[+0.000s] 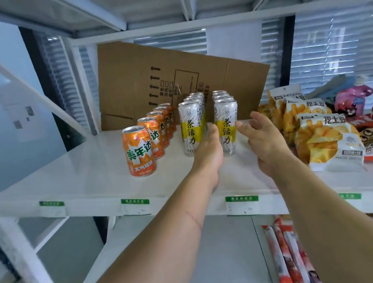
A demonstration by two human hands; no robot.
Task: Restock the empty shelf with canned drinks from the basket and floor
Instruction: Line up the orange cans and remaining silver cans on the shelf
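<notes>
Reaching over the white shelf (87, 176), both hands flank the front tall can (227, 127) of the right-hand white-and-yellow row. The left hand (208, 148) stands edge-on in the gap between the two tall-can rows; its fingertips are hidden behind the hand, so contact with either can cannot be confirmed. The right hand (264, 137) is held just right of the same can, fingers (244, 127) spread apart and lightly curved, tips near the can wall without gripping it. Left of the left hand's fingers stands the second tall-can row (192, 126), and beyond it a row of orange cans (139, 150) running toward the back. Behind the fingertips, a flattened cardboard sheet (173, 77) leans against the rear. Right of the right hand's fingers lie yellow snack bags (327, 139).
</notes>
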